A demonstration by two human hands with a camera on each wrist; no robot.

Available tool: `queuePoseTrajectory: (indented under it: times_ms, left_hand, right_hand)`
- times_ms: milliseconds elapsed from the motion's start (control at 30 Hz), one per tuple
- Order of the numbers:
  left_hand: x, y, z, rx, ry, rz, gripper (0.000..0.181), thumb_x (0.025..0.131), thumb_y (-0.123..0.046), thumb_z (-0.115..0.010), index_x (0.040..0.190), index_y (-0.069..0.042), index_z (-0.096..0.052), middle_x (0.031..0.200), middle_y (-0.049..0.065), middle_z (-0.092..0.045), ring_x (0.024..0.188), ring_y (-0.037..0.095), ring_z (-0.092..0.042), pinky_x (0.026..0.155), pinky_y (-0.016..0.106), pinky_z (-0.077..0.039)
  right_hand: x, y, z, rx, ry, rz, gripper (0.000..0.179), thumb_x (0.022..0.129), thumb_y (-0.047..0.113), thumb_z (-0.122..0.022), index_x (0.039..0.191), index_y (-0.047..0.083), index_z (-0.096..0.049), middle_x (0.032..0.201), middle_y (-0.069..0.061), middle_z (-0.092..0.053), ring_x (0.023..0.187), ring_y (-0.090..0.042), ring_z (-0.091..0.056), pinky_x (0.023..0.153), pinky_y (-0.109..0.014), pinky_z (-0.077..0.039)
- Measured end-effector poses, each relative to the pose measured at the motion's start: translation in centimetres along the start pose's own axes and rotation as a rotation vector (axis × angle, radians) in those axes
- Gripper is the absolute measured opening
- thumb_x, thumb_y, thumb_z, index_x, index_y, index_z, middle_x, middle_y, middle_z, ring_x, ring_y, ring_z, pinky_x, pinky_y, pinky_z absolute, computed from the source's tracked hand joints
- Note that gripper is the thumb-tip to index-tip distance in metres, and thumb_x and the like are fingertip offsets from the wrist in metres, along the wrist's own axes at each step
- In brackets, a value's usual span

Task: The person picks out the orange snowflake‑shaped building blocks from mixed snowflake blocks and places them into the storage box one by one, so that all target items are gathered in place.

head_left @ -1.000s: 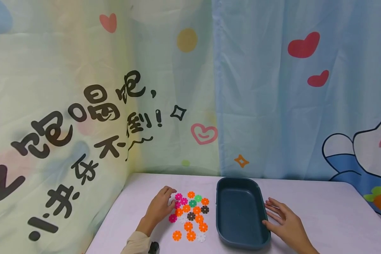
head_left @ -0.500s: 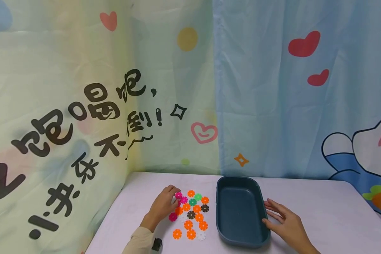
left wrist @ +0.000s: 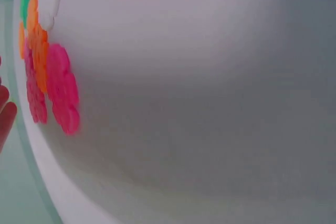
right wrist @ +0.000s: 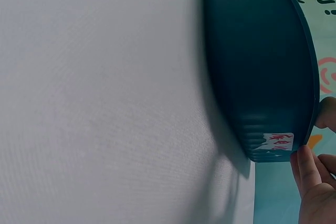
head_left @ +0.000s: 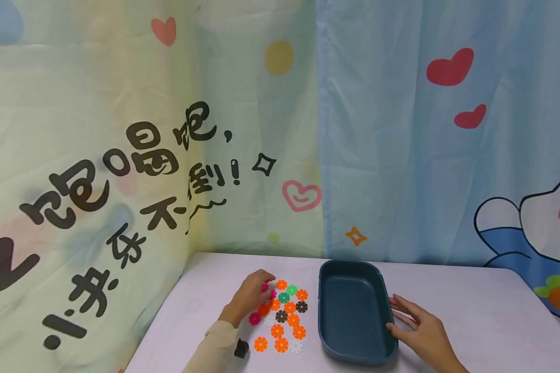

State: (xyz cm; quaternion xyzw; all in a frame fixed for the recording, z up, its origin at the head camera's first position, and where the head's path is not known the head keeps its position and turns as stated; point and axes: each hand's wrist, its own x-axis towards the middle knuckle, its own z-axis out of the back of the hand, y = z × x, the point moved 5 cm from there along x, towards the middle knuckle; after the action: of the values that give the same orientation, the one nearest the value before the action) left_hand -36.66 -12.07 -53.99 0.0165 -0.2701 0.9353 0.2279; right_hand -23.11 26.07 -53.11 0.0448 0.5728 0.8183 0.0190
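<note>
the left hand [head_left: 249,297] has edged closer to the tray [head_left: 354,321], over pink pieces [head_left: 264,287] left of it — whether its bent fingers pinch one, i can't tell. the right hand [head_left: 420,329] still pinches the tray's right edge, fingers spread.

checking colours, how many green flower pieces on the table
2: light green piece farther back, darker green piece nearer and left of it; left hand may hide more.
</note>
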Motion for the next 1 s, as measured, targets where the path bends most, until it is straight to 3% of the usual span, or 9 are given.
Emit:
queuePoseTrajectory:
  times_ms: [133,333,500,700,1000]
  left_hand:
    - [0.9,0.3,-0.6,-0.058,0.023,0.018,0.032,0.087,-0.012,-0.073,0.118,-0.005,-0.066,0.114,0.008,-0.064,0.103,0.024,-0.061,0.092,0.039,-0.051]
    - [1.8,0.5,-1.3,-0.127,0.045,0.022,0.031,0.088,-0.010,-0.073,0.118,-0.004,-0.068,0.113,0.007,-0.067,0.102,0.024,-0.062,0.091,0.038,-0.052]
    - [2.2,0.5,-1.7,-0.184,0.051,0.031,0.031,0.086,-0.008,-0.074,0.116,-0.003,-0.069,0.110,0.006,-0.068,0.101,0.023,-0.064,0.089,0.036,-0.053]
    - [2.5,0.4,-1.9,-0.195,0.054,0.008,0.029,0.084,-0.005,-0.075,0.112,-0.003,-0.069,0.107,0.006,-0.070,0.099,0.024,-0.066,0.089,0.037,-0.053]
    - [3.0,0.3,-1.8,-0.194,0.050,0.066,0.029,0.083,-0.006,-0.077,0.110,-0.004,-0.068,0.101,0.004,-0.072,0.096,0.022,-0.066,0.088,0.037,-0.053]
  right_hand:
    - [-0.1,0.0,0.0,0.007,0.004,0.004,0.080,0.080,0.013,-0.081,0.146,-0.001,-0.038,0.139,-0.022,-0.049,0.117,-0.016,-0.059,0.087,-0.027,-0.053]
    - [-0.1,0.2,-0.1,0.017,0.011,0.013,0.080,0.081,0.013,-0.080,0.147,-0.002,-0.037,0.140,-0.024,-0.048,0.121,-0.030,-0.055,0.087,-0.027,-0.053]
    - [-0.1,0.2,-0.1,0.011,0.009,0.012,0.080,0.080,0.013,-0.080,0.147,-0.002,-0.038,0.140,-0.024,-0.048,0.121,-0.030,-0.056,0.087,-0.027,-0.053]
    - [0.0,-0.1,-0.1,-0.001,0.007,0.005,0.080,0.080,0.012,-0.081,0.146,0.000,-0.039,0.140,-0.022,-0.049,0.120,-0.024,-0.058,0.087,-0.026,-0.052]
    - [0.0,0.0,0.0,-0.014,-0.003,0.009,0.079,0.079,0.012,-0.081,0.146,-0.001,-0.040,0.139,-0.022,-0.050,0.120,-0.026,-0.057,0.086,-0.026,-0.053]
